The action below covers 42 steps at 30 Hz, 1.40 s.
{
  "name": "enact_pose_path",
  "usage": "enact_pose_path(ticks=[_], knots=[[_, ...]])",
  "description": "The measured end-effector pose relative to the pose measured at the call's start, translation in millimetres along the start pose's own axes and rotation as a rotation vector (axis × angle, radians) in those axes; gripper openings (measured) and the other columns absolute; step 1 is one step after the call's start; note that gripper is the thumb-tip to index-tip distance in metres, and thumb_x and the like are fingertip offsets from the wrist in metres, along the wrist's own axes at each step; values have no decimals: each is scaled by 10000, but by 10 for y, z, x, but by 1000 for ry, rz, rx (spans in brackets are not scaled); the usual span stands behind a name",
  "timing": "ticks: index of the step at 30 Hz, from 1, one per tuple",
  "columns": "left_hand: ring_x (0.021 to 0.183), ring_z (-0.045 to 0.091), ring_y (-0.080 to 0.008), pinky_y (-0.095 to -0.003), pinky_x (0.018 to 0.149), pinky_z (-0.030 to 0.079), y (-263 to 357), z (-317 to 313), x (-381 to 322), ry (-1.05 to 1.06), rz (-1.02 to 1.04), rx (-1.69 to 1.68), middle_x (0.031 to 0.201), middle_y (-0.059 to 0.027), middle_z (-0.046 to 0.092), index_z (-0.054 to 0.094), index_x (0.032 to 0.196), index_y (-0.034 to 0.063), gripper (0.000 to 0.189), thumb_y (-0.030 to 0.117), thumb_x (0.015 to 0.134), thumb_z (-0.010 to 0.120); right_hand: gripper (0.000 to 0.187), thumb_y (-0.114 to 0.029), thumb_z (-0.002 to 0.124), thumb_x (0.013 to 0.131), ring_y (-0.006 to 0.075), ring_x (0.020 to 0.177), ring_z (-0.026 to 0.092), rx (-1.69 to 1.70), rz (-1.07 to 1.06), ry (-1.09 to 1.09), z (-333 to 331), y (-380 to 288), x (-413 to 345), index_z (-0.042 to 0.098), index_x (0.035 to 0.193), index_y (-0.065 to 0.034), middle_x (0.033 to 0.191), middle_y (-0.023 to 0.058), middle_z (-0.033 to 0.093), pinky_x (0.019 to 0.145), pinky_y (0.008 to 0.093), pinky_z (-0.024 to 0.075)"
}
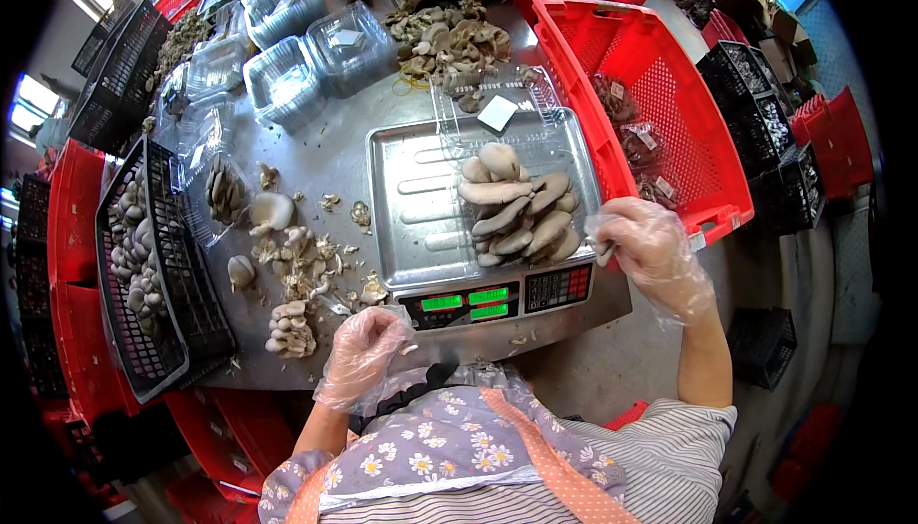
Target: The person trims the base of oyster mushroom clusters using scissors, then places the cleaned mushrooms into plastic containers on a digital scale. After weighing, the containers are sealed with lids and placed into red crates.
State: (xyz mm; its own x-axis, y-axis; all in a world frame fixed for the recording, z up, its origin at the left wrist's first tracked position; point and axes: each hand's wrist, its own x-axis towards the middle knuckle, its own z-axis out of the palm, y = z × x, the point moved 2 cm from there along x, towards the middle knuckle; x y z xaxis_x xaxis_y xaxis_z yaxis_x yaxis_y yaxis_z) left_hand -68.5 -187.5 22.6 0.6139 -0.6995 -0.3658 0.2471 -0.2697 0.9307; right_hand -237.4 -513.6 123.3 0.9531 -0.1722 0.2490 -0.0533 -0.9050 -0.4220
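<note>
My right hand (pixel 649 259), in a clear plastic glove, pinches a small grey mushroom piece (pixel 605 252) beside the right edge of a digital scale (pixel 409 215). On the scale's steel pan, an open clear plastic clamshell box (pixel 448 111) holds a heap of oyster mushrooms (pixel 513 230). Its lid is folded back and bears a white label (pixel 498 114). My left hand (pixel 367 355), also gloved, is curled in front of the scale's lower left corner. A pale scrap (pixel 409 349) shows by its fingers; whether they grip anything is unclear.
Mushroom clusters and trimmings (pixel 294 266) lie left of the scale. Beyond them stands a black crate (pixel 143 294) of mushrooms. Stacked clear boxes (pixel 283 83) and a mushroom pile (pixel 459 40) are farther back. A red crate (pixel 688 122) with packed boxes borders the scale's right side.
</note>
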Motion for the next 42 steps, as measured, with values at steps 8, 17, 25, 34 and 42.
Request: enact_pose_path(ticks=[8, 17, 25, 34, 42], knots=[[729, 522, -52, -223, 662, 455, -56, 86, 114, -8, 32, 33, 803, 21, 606, 628, 919, 13, 66, 73, 938, 650, 311, 65, 612, 739, 343, 1101, 583, -130, -3, 98, 312, 207, 35, 639, 1016, -72, 1177, 132, 606, 920, 443, 481], [773, 610, -122, -278, 735, 512, 2, -65, 166, 71, 47, 19, 862, -50, 642, 587, 938, 17, 50, 58, 959, 607, 504, 85, 638, 739, 373, 1144, 567, 7, 252, 210, 315, 269, -158, 591, 1225, -37, 1217, 186, 587, 990, 430, 456], [738, 591, -126, -276, 708, 490, 228, -384, 331, 265, 249, -125, 804, -45, 629, 593, 888, 40, 208, 206, 1010, 564, 266, 40, 664, 830, 185, 945, 633, 338, 462, 339, 504, 355, -444, 632, 1090, -6, 1036, 90, 628, 851, 318, 526], [723, 615, -161, -296, 661, 514, 523, -385, 832, 290, 244, -315, 805, -51, 618, 601, 939, 50, 190, 220, 1010, 554, 107, 12, 646, 884, 109, 894, 598, 730, 589, 373, 696, 464, -509, 614, 986, 4, 995, 44, 621, 826, 274, 504], [780, 630, -153, -303, 715, 527, 708, -150, 1285, 204, 146, -260, 878, -52, 628, 586, 985, 66, 230, 294, 1004, 565, 105, 11, 643, 886, 92, 900, 568, 832, 594, 414, 707, 493, -504, 611, 982, -16, 983, 22, 615, 835, 259, 475]])
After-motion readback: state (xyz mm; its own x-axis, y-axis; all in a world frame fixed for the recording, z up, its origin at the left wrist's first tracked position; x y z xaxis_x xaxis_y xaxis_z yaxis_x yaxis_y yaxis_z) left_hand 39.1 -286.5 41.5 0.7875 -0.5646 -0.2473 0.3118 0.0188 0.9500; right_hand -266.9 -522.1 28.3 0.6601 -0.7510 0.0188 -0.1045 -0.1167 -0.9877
